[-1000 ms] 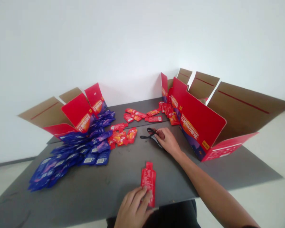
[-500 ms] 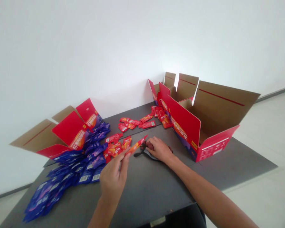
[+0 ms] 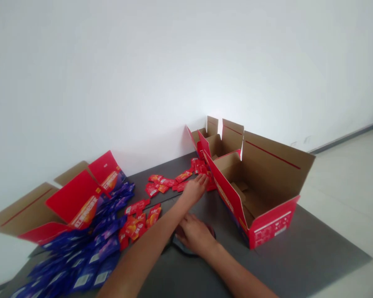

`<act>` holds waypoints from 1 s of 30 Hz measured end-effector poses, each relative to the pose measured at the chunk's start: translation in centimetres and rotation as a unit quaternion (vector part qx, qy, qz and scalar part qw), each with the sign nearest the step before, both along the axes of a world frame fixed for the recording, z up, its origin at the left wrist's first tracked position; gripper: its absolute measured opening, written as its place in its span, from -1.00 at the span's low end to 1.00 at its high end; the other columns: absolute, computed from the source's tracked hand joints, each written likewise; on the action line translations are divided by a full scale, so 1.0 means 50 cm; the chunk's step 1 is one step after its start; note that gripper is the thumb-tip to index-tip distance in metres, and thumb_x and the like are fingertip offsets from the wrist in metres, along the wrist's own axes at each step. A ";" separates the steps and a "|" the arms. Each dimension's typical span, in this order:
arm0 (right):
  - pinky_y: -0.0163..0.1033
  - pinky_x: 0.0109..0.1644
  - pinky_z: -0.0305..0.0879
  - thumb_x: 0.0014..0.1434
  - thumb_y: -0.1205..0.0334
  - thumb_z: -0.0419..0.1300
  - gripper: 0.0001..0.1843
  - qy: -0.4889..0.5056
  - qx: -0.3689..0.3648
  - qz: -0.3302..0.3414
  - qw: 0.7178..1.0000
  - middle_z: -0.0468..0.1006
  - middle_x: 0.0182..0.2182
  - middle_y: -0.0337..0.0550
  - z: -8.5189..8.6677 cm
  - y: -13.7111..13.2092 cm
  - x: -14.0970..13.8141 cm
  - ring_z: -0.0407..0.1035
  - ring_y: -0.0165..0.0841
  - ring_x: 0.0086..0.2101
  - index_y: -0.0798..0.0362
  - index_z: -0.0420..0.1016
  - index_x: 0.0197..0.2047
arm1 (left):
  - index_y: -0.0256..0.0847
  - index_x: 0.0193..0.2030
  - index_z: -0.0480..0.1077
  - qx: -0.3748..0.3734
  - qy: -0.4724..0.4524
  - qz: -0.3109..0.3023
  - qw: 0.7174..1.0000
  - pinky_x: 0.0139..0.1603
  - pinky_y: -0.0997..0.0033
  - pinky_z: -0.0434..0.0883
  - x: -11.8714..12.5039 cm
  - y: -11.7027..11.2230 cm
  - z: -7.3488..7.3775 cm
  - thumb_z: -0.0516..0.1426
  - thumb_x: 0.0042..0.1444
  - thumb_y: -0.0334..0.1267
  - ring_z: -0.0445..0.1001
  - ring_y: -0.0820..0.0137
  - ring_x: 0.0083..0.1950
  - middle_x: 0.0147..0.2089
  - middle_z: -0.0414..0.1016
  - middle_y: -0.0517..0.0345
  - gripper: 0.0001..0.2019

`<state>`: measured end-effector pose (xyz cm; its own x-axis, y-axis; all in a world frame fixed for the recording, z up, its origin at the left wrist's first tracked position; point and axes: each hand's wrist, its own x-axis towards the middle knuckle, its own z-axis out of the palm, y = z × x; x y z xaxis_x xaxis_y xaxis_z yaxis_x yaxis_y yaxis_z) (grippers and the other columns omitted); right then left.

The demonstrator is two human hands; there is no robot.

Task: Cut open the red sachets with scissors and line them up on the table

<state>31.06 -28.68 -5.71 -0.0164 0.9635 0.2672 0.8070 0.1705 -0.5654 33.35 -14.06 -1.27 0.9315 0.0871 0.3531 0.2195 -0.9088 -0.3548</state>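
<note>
My left hand [image 3: 195, 188] reaches far across the dark table [image 3: 301, 252], its fingers stretched flat onto red packets [image 3: 202, 169] beside the big open red carton [image 3: 267, 219]. Nothing shows gripped in it. Nearer to me, my right hand [image 3: 195, 235] lies curled over a flat black object [image 3: 182, 248], mostly hiding it. My left forearm crosses just above and left of the right hand. More red packets [image 3: 161, 184] are scattered to the left of my left hand, and another cluster [image 3: 136, 221] lies by my forearm.
A heap of blue packets [image 3: 90, 252] spills from an open red carton [image 3: 71, 203] at the left. A smaller open carton [image 3: 213, 136] stands behind the big one against the white wall. The table's right edge drops to a pale floor.
My left hand lifted a red packet from the near edge and carried it across; now it lies flat on the far red packets. The right hand stayed on the black object. The view tilted up.
</note>
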 end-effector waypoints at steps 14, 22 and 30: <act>-0.05 0.16 0.39 0.38 0.17 0.15 -0.57 -0.011 -0.074 -0.011 0.997 0.55 0.11 0.12 0.014 -0.001 -0.002 0.45 -0.02 0.09 0.09 0.44 0.26 | -0.30 0.28 0.44 -0.025 0.062 -0.077 0.995 0.47 0.26 0.29 0.045 0.022 -0.057 0.03 0.44 -0.47 0.23 0.24 0.50 0.39 0.41 -0.07 -0.65; -0.05 0.14 0.37 0.37 0.20 0.17 -0.57 -0.029 -0.045 0.024 0.998 0.50 0.13 0.12 0.006 -0.001 -0.002 0.42 -0.04 0.09 0.05 0.38 0.28 | -0.27 0.31 0.43 -0.083 0.005 -0.055 0.995 0.47 0.02 0.27 -0.037 0.031 -0.038 0.09 0.43 -0.39 0.20 0.11 0.52 0.44 0.34 -0.07 -0.65; -0.14 0.07 0.35 0.31 0.17 0.31 -0.75 -0.008 -0.021 0.113 0.993 0.50 -0.04 -0.08 0.011 -0.013 -0.016 0.43 -0.19 -0.03 -0.02 0.47 0.03 | -0.21 0.08 0.55 -0.163 -0.144 0.083 0.973 0.32 0.08 0.43 -0.343 0.029 -0.018 0.01 0.52 -0.18 0.53 0.23 0.22 0.09 0.63 -0.05 -0.70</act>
